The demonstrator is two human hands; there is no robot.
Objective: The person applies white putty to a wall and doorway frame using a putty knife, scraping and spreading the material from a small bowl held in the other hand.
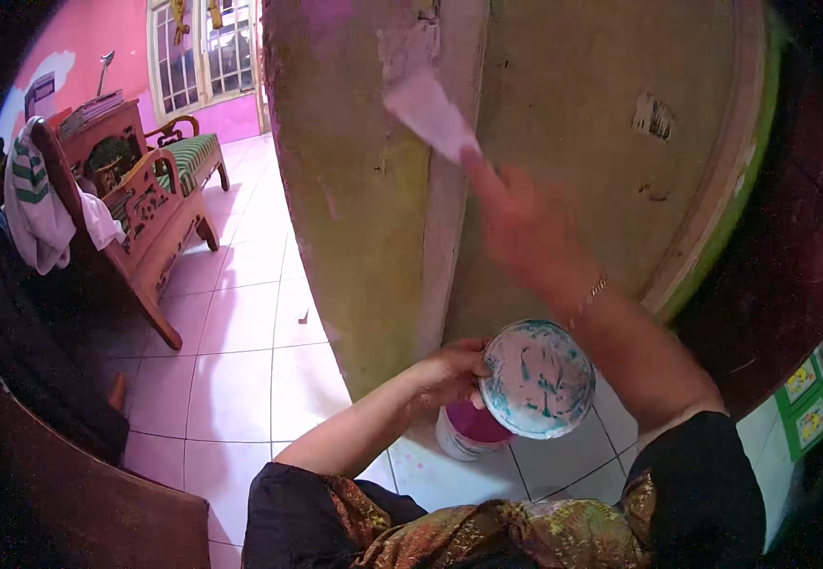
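Gripping a putty knife (pixel 430 116) at the patched wall (pixel 359 218), the right hand (pixel 530 228) works above the left hand (pixel 449 376), which holds a filler-smeared round lid (pixel 539 381), presumably keeping filler within reach.

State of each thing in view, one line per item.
Right hand: closed on the scraper, blurred
Scraper: raised, coated pale; wall contact unclear
Left hand: gripping the lid's edge
Round lid: smeared pale and teal
Bucket: upright, uncovered, partly hidden
Wall: patchy, unevenly coated
White cloth: draped
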